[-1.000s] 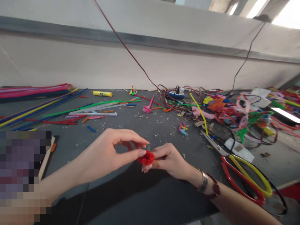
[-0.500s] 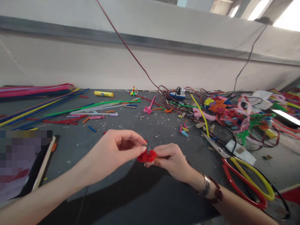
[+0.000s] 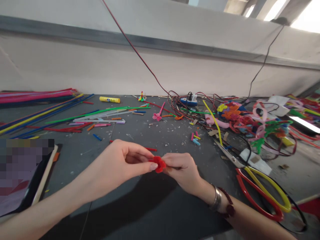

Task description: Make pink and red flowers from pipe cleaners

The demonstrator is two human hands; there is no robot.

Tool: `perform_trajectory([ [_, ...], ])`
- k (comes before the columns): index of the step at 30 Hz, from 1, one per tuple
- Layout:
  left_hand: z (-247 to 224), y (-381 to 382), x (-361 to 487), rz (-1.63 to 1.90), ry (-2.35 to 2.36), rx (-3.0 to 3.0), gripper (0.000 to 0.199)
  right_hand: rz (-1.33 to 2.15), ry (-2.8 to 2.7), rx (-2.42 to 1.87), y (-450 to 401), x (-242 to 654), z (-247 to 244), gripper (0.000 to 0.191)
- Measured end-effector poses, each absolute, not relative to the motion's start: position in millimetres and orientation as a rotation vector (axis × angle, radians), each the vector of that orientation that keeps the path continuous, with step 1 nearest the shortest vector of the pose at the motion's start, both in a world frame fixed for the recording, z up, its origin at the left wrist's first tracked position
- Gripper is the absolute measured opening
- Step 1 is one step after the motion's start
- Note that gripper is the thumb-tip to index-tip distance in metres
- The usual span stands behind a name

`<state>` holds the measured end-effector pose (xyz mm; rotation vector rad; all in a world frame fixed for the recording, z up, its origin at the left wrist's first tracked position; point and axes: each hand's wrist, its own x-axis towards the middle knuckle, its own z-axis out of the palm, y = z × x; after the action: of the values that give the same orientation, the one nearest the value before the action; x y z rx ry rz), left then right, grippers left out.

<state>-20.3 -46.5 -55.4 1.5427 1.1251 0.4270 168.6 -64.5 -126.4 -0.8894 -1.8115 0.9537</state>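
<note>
Between my two hands, just above the dark tabletop, is a small red pipe-cleaner flower (image 3: pixel 160 164) with rounded fuzzy petals. My left hand (image 3: pixel 127 160) pinches its left side between thumb and fingers, the thumb tip lying over a petal. My right hand (image 3: pixel 183 168) grips it from the right, with the fingers curled and partly hiding it. Behind the flower, a short red pipe-cleaner piece (image 3: pixel 151 149) lies on the table. A pink pipe-cleaner flower (image 3: pixel 157 116) with a stem lies farther back.
Scissors (image 3: pixel 262 190) with red and yellow handles lie at right, near a heap of pipe-cleaner shapes (image 3: pixel 232 115) and tangled cables. Long pipe cleaners (image 3: pixel 37 96) and a yellow glue stick (image 3: pixel 109 99) are at back left. A blurred-out tablet-like object (image 3: pixel 25 176) sits at left.
The red flower has turned so its petals face me more in a round cluster. My left fingers have closed in on it, and the red piece behind shows more.
</note>
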Motion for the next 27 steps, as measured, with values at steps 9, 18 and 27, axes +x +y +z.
perform_trajectory([
  [9,-57.2,-47.6,-23.6,0.426,1.099,1.546,0.019,1.101,-1.772,-0.878,-61.4,165.5,-126.1,0.024],
  [18,-47.6,-47.6,-17.5,0.406,1.111,1.525,0.013,1.156,-1.743,-0.848,-62.3,165.5,-126.1,0.024],
  [27,-62.9,-43.8,-22.3,0.493,1.109,1.508,0.016,1.147,-1.713,-0.856,-61.6,164.5,-127.6,0.017],
])
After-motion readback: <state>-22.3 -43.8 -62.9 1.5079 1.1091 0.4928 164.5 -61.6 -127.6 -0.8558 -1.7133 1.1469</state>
